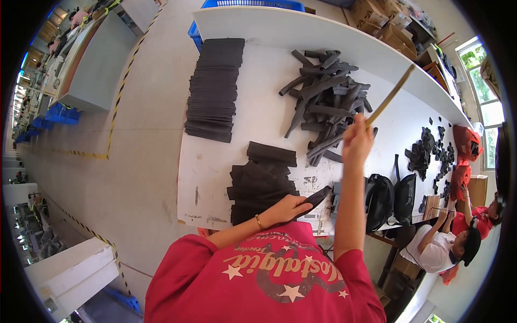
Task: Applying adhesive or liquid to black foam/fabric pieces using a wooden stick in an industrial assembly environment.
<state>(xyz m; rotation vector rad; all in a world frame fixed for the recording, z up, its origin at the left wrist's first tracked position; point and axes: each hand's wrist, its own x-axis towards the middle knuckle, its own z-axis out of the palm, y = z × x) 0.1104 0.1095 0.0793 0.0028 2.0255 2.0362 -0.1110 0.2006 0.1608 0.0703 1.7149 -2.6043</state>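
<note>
My left hand (288, 210) grips a dark fabric sleeve (319, 201) close to my body, its far end pointing right. Raised over the table, my right hand (357, 139) is closed around a thin wooden stick (394, 95) that slants up and to the right. Beyond that hand lies a heap of dark rolled fabric tubes (328, 89). Just left of my left hand is a loose pile of flat dark fabric pieces (261, 185). A long, overlapping row of flat dark pieces (214, 89) sits at the far left of the table.
The white table (264, 64) has a raised board (301, 21) along its far edge. Black bags (379, 202) lie on the right, with small dark scraps (423, 153) beyond. Two co-workers (444, 245) are at the right end. A blue basket (253, 4) stands behind the board.
</note>
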